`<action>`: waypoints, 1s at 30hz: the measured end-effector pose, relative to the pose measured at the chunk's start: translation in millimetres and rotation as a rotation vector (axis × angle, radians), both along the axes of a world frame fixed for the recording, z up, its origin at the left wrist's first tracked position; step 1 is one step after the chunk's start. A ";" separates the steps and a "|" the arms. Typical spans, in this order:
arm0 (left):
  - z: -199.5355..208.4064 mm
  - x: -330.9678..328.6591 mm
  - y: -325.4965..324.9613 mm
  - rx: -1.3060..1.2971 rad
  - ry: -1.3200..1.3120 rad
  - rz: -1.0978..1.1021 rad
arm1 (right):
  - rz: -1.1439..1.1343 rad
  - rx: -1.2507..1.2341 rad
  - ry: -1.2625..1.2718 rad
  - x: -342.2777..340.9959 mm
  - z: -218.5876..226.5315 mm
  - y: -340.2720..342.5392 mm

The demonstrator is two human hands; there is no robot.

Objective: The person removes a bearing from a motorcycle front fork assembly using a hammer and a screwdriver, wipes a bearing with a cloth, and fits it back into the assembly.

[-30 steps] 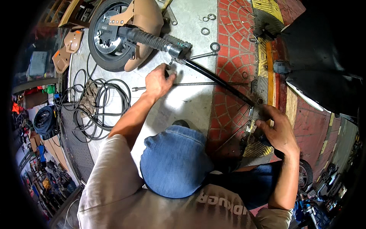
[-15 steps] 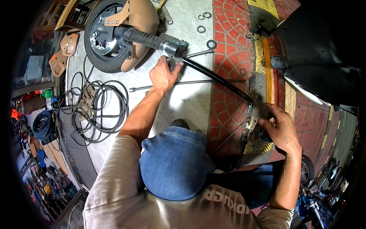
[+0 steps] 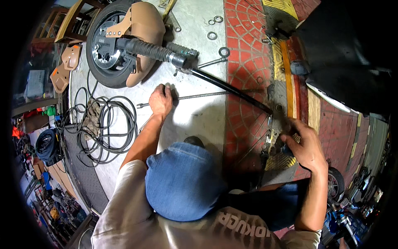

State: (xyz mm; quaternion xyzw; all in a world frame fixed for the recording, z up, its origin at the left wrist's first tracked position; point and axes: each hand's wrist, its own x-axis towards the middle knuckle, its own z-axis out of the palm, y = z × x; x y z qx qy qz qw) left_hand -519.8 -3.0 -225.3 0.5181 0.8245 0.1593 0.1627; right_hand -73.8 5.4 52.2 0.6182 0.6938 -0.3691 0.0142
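Observation:
A scooter's front fork lies on the pale floor. Its wheel [image 3: 108, 53], brown fender [image 3: 146, 31] and ribbed boot [image 3: 147, 48] are at the far left. From the fork clamp, a black steering stem [image 3: 232, 90] slants right and toward me. My left hand [image 3: 161, 101] hovers just short of the clamp, apart from it. Its fingers are curled in, and whatever they may hold is hidden. At the stem's free end is my right hand [image 3: 307, 145], thumb and fingers bent around something dark and blurred. A long thin rod [image 3: 199, 96] lies beyond the left hand.
Coiled black hose [image 3: 132, 128] and a crumpled rag [image 3: 93, 118] lie left. Several metal rings [image 3: 212, 35], a wrench [image 3: 175, 21] and a ratchet-like tool [image 3: 212, 62] lie beyond the stem. A black body panel [image 3: 340, 54] stands far right. Brown panels [image 3: 71, 58] are at the far left.
My left hand has come off the fork clamp and drawn back toward me and left. The right hand stays by the stem's end. The whole view has shifted slightly.

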 end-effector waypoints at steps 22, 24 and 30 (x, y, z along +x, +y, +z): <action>-10.6 -56.4 40.3 -0.041 0.391 -0.613 | 0.293 -0.208 0.321 -131.0 -92.4 105.6; -9.2 -55.4 37.4 -0.145 0.374 -0.626 | 0.205 -0.213 0.389 -167.9 -123.4 118.3; -4.2 -55.3 39.3 -0.123 0.353 -0.621 | -0.042 -0.238 0.461 -233.1 -189.0 118.0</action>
